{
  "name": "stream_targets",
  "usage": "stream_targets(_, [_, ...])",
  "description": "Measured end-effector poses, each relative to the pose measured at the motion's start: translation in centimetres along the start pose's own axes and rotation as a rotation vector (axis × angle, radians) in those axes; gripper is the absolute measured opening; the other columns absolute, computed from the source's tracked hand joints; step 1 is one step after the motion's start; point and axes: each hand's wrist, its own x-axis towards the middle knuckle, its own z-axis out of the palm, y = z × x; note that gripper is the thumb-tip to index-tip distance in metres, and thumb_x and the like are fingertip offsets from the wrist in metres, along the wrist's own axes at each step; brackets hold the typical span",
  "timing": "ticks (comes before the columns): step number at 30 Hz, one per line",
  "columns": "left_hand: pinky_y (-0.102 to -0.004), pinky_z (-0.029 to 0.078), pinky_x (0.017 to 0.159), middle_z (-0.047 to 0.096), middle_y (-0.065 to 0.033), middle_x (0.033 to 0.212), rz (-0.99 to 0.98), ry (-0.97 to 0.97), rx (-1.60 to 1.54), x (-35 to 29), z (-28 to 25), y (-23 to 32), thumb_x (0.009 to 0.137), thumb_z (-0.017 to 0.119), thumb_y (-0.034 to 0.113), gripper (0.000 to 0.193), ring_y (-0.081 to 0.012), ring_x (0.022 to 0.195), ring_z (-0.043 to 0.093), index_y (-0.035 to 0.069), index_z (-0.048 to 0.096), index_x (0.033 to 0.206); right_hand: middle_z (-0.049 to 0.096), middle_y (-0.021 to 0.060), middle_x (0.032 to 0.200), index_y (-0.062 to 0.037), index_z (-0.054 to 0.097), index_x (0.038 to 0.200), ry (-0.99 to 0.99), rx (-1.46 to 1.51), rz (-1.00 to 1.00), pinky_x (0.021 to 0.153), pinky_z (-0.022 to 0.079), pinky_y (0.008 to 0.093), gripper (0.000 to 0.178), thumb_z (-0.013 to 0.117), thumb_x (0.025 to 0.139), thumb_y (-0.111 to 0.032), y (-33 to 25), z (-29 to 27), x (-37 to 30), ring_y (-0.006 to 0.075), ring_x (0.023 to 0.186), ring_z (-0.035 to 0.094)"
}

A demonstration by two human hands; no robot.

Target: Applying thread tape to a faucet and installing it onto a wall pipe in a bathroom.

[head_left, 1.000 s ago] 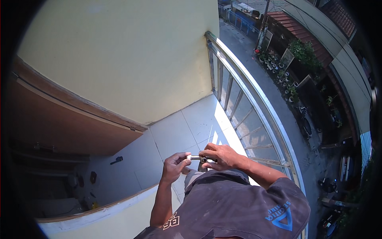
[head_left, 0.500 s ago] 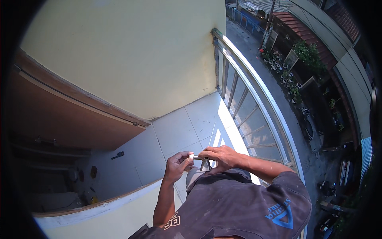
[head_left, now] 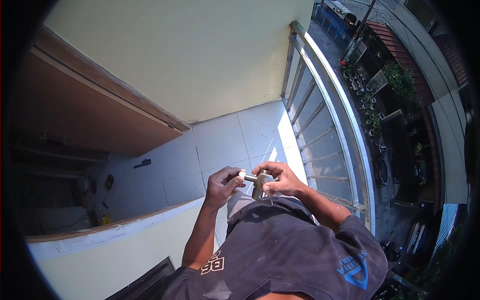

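Observation:
A silvery metal tap (head_left: 260,184) is held up in front of my waist, its pipe end turned to the left. My right hand (head_left: 283,180) is closed round the tap's body from the right, thumb on the near side. My left hand (head_left: 220,187) is closed in a pinch at the pipe end, where white thread tape (head_left: 242,175) shows between the fingertips. The fingers hide part of the tape, and I cannot tell whether it is wound on or loose.
A metal railing (head_left: 327,120) runs along the right, with a street and potted plants (head_left: 369,107) below. A wooden door (head_left: 90,105) stands at the left. On the tiled floor (head_left: 220,140) lies a dark tool-like object (head_left: 142,163). A low ledge (head_left: 120,230) is at my left.
My view has shifted. My right hand has turned the tap, so its body now faces up and more of it shows. The left hand keeps its pinch at the white end.

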Motion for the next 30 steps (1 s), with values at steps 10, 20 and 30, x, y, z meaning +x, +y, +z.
stream_targets(10, [-0.0265,0.057,0.082,0.064,-0.0058,0.098,0.034,0.016,-0.108,-0.2,-1.5,2.5,0.095,0.072,0.018,0.036,-0.0105,0.09,0.064,-0.005,0.064,0.12,0.069,0.013,0.087,0.0043,0.06,0.12,-0.081,0.4,0.019,0.049,0.046,0.0188,0.076,0.078,0.076,-0.055,-0.4,1.7,3.3,0.0065,0.056,0.056])
stream_targets(20, [-0.0262,0.051,0.069,0.064,-0.0036,0.08,0.233,0.145,0.247,-0.7,-5.5,3.5,0.094,0.073,0.031,0.038,-0.0094,0.073,0.061,0.001,0.066,0.115,0.066,0.0064,0.086,0.002,0.064,0.117,-0.076,-0.038,-0.112,0.054,0.048,0.0213,0.075,0.08,0.073,-0.056,-1.1,4.2,6.8,0.0079,0.062,0.058])
stream_targets(30, [-0.0308,0.044,0.05,0.058,-0.0065,0.065,0.617,0.636,0.473,-0.6,-11.3,2.7,0.089,0.07,0.01,0.015,-0.0157,0.053,0.055,0.001,0.065,0.079,0.07,0.0189,0.092,0.0061,0.054,0.126,-0.197,0.318,-0.014,0.048,0.047,0.0209,0.082,0.054,0.091,-0.068,1.6,11.8,13.2,0.0113,0.056,0.06])
